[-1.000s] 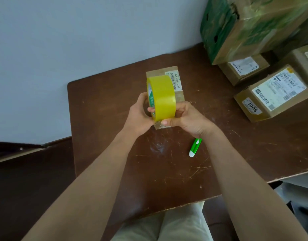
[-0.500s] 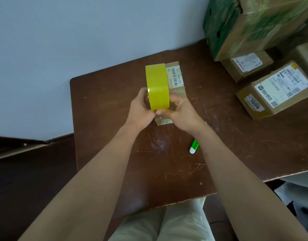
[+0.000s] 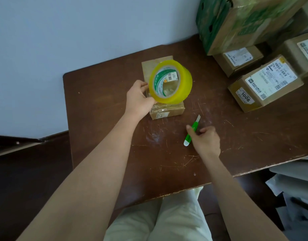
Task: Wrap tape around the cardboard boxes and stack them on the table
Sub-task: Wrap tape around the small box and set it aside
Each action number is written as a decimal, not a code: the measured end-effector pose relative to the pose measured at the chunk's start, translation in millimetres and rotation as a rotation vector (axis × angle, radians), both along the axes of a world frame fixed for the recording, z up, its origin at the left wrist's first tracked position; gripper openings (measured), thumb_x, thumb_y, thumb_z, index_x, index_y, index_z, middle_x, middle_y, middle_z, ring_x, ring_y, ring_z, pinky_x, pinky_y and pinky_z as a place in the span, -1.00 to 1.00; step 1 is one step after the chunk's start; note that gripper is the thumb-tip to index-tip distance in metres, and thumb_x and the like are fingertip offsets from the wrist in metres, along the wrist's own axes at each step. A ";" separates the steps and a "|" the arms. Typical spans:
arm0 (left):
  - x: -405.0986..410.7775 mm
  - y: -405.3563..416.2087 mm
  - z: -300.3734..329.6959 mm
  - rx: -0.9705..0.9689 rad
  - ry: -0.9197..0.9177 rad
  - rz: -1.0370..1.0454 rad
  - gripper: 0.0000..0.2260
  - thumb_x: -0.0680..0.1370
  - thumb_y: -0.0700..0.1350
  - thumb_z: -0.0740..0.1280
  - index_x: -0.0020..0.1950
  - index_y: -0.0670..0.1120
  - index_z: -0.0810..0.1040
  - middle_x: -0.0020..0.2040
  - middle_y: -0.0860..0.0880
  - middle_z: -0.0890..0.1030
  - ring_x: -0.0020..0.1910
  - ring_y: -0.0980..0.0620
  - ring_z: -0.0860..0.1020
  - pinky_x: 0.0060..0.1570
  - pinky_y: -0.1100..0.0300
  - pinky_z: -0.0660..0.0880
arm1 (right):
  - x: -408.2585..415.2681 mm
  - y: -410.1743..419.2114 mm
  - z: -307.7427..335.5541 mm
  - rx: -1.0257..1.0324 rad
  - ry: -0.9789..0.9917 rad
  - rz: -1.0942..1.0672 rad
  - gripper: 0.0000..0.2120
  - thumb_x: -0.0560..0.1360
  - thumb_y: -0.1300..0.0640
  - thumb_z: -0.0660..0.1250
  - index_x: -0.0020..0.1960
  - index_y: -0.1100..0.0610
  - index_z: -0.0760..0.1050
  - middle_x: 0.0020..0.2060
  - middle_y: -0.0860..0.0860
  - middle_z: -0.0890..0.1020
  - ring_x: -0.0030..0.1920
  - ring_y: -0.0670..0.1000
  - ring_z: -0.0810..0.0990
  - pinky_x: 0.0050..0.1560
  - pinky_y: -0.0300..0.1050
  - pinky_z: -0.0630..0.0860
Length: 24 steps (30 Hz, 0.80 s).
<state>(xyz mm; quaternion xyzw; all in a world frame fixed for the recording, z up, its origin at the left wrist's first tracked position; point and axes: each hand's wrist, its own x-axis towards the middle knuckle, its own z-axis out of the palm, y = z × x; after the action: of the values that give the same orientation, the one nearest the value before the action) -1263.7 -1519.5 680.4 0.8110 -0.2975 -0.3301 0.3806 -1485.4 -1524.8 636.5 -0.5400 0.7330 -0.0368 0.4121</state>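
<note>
- A yellow tape roll (image 3: 170, 82) is gripped by the left hand (image 3: 139, 100) above a small cardboard box (image 3: 164, 108) on the worktop (image 3: 101, 105).
- A green cutter (image 3: 191, 132) is pinched by the right hand (image 3: 206, 140).
- Glossy tape is seen on the box; cutting and stacking are judged outstanding.
- Labelled boxes (image 3: 266, 83) are piled at the right.

Bare brown table (image 3: 106, 119) lies open to the left of the small cardboard box (image 3: 167, 111) and along the near edge. The yellow tape roll (image 3: 170, 81), held above that box by the left hand (image 3: 139, 100), blocks the centre. Just right and nearer, the right hand (image 3: 206, 140) and green utility knife (image 3: 191, 133) occupy the surface. A labelled box (image 3: 264, 86) and, behind it, a large green-printed carton (image 3: 245, 23) close the far right.
</note>
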 end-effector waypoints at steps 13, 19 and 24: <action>6.4 -21.5 35.8 0.306 -0.306 -0.401 -0.35 0.34 -0.10 0.60 0.31 -0.16 0.35 0.13 -0.08 0.53 0.04 -0.02 0.51 -0.05 0.11 0.46 | -9.7 7.2 3.9 0.082 -0.188 0.211 -0.85 0.53 0.10 0.42 0.05 0.11 0.53 -0.10 0.00 0.61 -0.08 0.03 0.61 -0.22 -0.12 0.47; -1.6 -24.4 45.1 0.286 -0.303 -0.405 -0.50 0.36 -0.20 0.58 0.12 -0.08 0.35 0.01 -0.04 0.51 -0.05 -0.03 0.51 -0.10 0.10 0.46 | -4.9 21.5 23.2 -0.055 -0.483 -0.118 -0.82 0.69 0.18 0.13 0.19 0.26 0.42 -0.22 0.00 0.54 -0.26 -0.05 0.57 -0.10 -0.05 0.62; -11.2 -30.9 41.9 0.225 -0.284 -0.365 -0.62 0.39 -0.31 0.49 0.01 -0.10 0.34 -0.17 0.02 0.46 -0.15 0.00 0.52 -0.26 0.22 0.37 | 29.6 -27.5 50.1 -0.119 -0.743 -0.301 -0.86 0.72 0.13 0.05 0.20 0.11 0.36 0.04 -0.03 0.61 0.05 -0.09 0.59 0.17 -0.08 0.57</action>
<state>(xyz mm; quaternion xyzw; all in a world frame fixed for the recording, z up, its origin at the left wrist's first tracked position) -1274.9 -1550.4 722.3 0.8194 -0.4507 -0.3070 0.1765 -1455.8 -1552.3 686.6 -0.3996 0.6015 -0.3316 0.6071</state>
